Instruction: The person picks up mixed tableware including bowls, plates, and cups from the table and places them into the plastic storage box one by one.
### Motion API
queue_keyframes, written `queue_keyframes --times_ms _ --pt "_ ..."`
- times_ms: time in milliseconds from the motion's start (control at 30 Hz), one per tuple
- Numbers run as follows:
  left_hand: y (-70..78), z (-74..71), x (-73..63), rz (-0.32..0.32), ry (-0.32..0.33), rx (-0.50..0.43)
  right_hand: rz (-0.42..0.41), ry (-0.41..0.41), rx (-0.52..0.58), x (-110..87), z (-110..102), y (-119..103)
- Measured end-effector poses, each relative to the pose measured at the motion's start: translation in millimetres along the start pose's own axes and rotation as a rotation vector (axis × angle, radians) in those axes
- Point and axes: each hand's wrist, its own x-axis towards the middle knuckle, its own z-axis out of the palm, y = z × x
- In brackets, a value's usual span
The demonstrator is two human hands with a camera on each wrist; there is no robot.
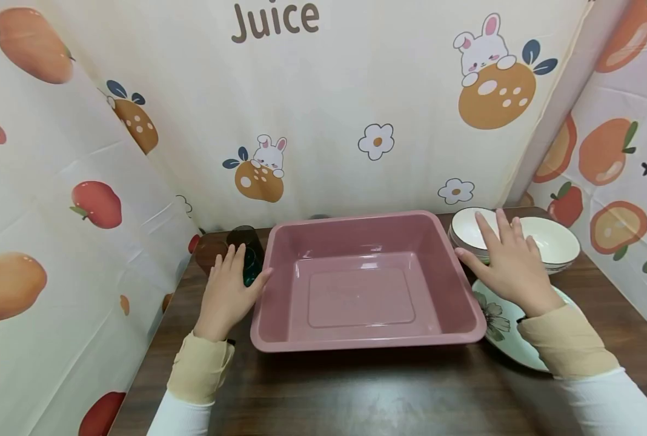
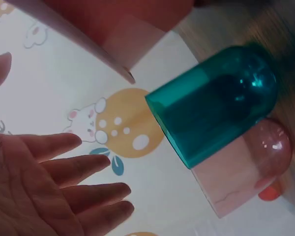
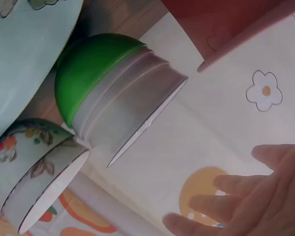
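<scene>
White sleeves extend forward; left hand and right hand, both splayed, flank the pink basin.

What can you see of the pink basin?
The pink basin is rectangular, glossy and plastic-looking, with rounded corners, a lipped rim, sloping walls and an outlined panel in its floor. It appears empty, resting open side up on the dark wooden table. The left hand and right hand are at either side; whether they touch it is unclear.
</scene>
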Motion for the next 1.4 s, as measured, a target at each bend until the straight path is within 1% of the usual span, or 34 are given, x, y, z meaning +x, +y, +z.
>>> queue_keyframes --times_ms 100,267,333,467,533,633,767,833,900,1133,1267,1400 --pt "1.6 -0.9 -7.0 -0.011 0.023 -0.056 0.000 0.032 0.017 -8.4 -6 5" --pt "3.8 0.5 -21.8 -0.055 0.060 -0.124 0.018 0.066 0.058 -24.0 -15 20" --pt "3.6 2.4 -27.2 -0.072 0.052 -0.134 0.040 0.060 0.080 -29.6 -16 27" --pt "0.2 8.9 -33.8 -0.105 -0.010 -0.145 0.085 0.033 0.116 -40.0 -16 46" --pt "-1.7 13.1 -35.3 -0.118 -0.037 -0.164 0.096 0.024 0.127 -44.0 -14 56" --pt "-3.5 21.0 -36.6 -0.134 -0.044 -0.232 0.104 0.016 0.144 -48.8 -10 72" --pt "-4.2 31.5 -37.1 -0.163 -0.030 -0.322 0.123 -0.004 0.158 -54.0 -4 92" --pt "-4.4 35.0 -36.3 -0.181 -0.032 -0.347 0.136 -0.013 0.153 -55.9 -1 101" --pt "-5.0 37.7 -35.3 -0.185 -0.030 -0.359 0.151 -0.025 0.143 -57.0 2 108" --pt "-4.3 38.5 -32.5 -0.186 -0.063 -0.404 0.181 -0.090 0.092 -60.7 8 131" --pt "-1.8 36.4 -32.6 -0.178 -0.074 -0.431 0.216 -0.148 0.064 -63.6 9 141" --pt "0.6 34.9 -33.2 -0.174 -0.072 -0.432 0.265 -0.206 0.049 -64.9 10 150"
